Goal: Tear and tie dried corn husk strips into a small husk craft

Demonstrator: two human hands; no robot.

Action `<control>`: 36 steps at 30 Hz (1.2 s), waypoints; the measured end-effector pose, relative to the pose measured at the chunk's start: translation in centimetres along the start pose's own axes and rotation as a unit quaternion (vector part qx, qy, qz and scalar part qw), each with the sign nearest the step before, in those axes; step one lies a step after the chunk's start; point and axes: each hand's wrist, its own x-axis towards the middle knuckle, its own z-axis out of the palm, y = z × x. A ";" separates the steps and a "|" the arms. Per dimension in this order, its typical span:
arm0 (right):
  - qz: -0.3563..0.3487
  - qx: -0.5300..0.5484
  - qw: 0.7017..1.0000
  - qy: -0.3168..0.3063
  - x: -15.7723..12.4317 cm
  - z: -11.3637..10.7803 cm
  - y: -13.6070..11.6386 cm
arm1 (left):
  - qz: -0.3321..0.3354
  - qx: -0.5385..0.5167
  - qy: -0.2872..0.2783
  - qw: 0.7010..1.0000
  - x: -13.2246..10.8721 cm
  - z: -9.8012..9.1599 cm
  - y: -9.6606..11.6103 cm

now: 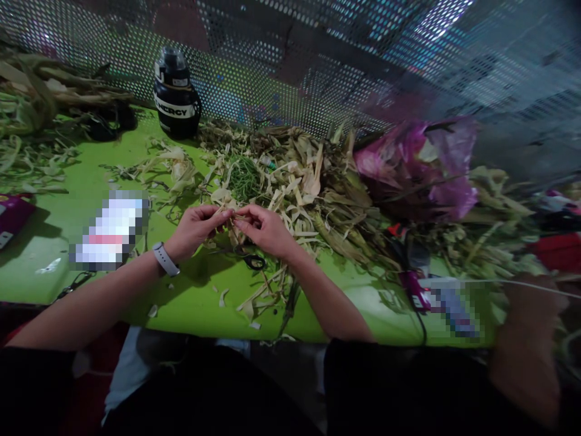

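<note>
My left hand [195,229], with a pale watch band [166,259] at the wrist, has thumb and fingers pinched together. Facing it, my right hand [265,230] pinches at the same spot, so the fingertips of both almost meet. What lies between them is small and mostly covered by the fingers. Just beyond the hands are a bundle of thin green strands [244,177] and many pale strips of corn husk [290,197]. A black loop [255,261] lies on the green table [190,297] under my right hand.
A black bottle [177,100] stands by the perforated metal screen [281,72]. Whole husks [340,224] and a pink plastic bag [417,169] lie to the right. A blurred phone [111,230] is at left, another [456,309] at right, near another person's arm [529,345].
</note>
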 end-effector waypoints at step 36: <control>-0.014 -0.062 0.998 0.009 -0.1 -0.9 -1.3 | 0.125 0.148 -0.102 0.976 -0.3 0.1 0.1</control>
